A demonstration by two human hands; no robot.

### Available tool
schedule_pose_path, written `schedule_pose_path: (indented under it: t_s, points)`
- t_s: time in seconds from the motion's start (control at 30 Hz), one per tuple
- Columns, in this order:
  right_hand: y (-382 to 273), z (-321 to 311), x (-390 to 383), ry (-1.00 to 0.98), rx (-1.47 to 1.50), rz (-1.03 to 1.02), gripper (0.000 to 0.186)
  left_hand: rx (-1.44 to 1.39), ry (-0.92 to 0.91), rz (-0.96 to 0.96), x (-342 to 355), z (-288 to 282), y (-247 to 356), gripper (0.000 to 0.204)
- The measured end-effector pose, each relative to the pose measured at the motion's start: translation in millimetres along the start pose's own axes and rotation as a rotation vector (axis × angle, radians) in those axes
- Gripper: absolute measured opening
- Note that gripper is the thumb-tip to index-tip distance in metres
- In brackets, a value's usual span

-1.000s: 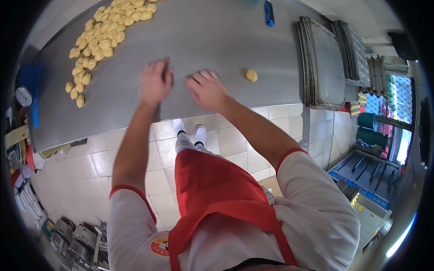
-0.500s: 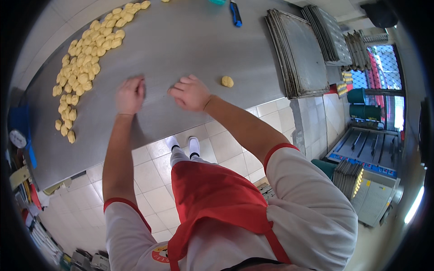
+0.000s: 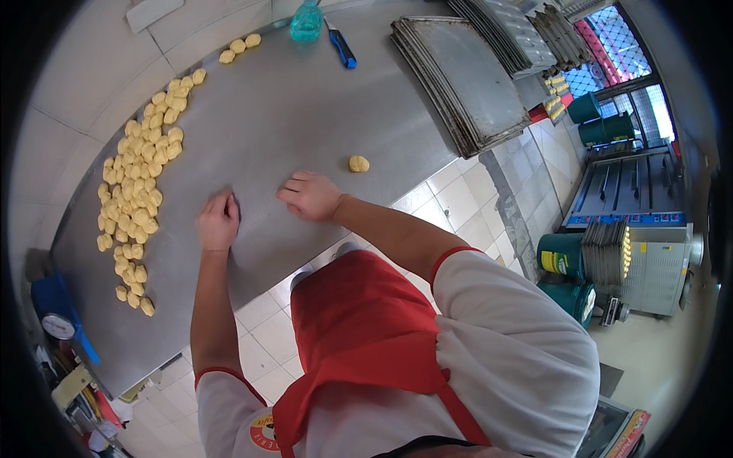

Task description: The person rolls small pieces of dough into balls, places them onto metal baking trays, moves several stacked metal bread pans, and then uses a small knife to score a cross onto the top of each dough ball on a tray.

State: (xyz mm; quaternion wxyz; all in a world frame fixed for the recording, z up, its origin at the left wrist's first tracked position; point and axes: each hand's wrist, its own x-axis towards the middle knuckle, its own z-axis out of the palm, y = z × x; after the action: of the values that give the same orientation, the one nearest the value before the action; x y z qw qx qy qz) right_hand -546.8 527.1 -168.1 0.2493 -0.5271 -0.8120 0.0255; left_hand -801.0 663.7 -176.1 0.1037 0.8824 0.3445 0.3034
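Grey metal table (image 3: 282, 99) in the head view, stacked trays (image 3: 481, 80) off to the right. Your left hand (image 3: 218, 220) and right hand (image 3: 309, 196) both have curled fingers, can't tell if anything's tucked under them. One lone dough ball (image 3: 359, 163) sits near your right hand, farther right, not touching; the big dough bunch (image 3: 137, 183) is left of your left.

Remotely, I see a metal table (image 3: 282, 114) carrying dough pieces (image 3: 131, 172) (one sits well apart), a knife (image 3: 343, 50), a bottle (image 3: 306, 25) and stacked trays (image 3: 467, 80).
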Motion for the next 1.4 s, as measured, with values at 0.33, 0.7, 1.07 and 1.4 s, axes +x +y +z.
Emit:
schedule_pose_path:
  t_s: [0.33,0.7,1.07,1.4]
  points:
    - [-8.6,-45.5,-52.0,-0.128,0.417,0.519,0.031,-0.131,-0.157,-0.696,-33.1,-36.8,56.4,0.052]
    - [396.8,-349.5,-103.6,0.428,0.288,0.745,0.043,-0.631,-0.073,-0.223,384.0,205.9,332.9,0.049]
    - [571.7,-346.6,-134.0,0.175,0.096,0.72,0.047,-0.099,-0.21,0.08,493.5,384.5,392.6,0.048]
    - [446.1,-335.1,-98.3,0.256,0.487,0.601,0.06,-0.055,-0.083,-0.321,319.7,205.4,329.5,0.059]
